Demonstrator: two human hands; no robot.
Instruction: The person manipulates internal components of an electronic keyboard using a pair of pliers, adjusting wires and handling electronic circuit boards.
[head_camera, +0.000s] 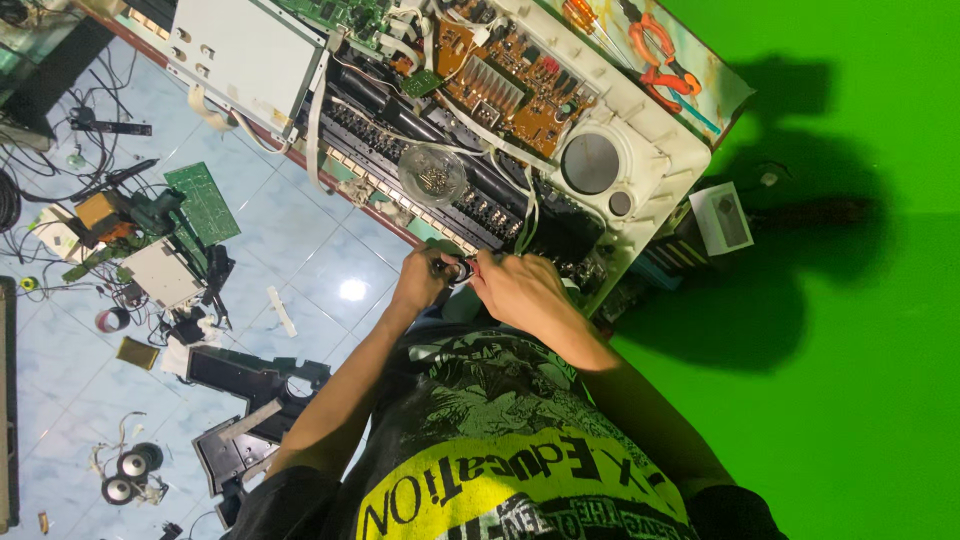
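My left hand (420, 280) and my right hand (520, 288) meet just in front of an opened white electronic keyboard (650, 165). Together they are closed on a small dark tool with a red part (462, 268); what exactly it is stays unclear. The keyboard's inside is exposed: a brown circuit board (505, 85), black key mechanisms (470, 205) and a round grey speaker (590, 163). A clear round bowl of small screws (432, 172) rests on the mechanism just beyond my hands.
Orange pliers (660, 50) lie on a mat behind the keyboard. A small white box (725, 218) sits at its right end. The tiled floor at left holds a green circuit board (203, 200), black plastic parts (250, 385), two small speakers (130, 475) and cables. A green surface (860, 380) fills the right.
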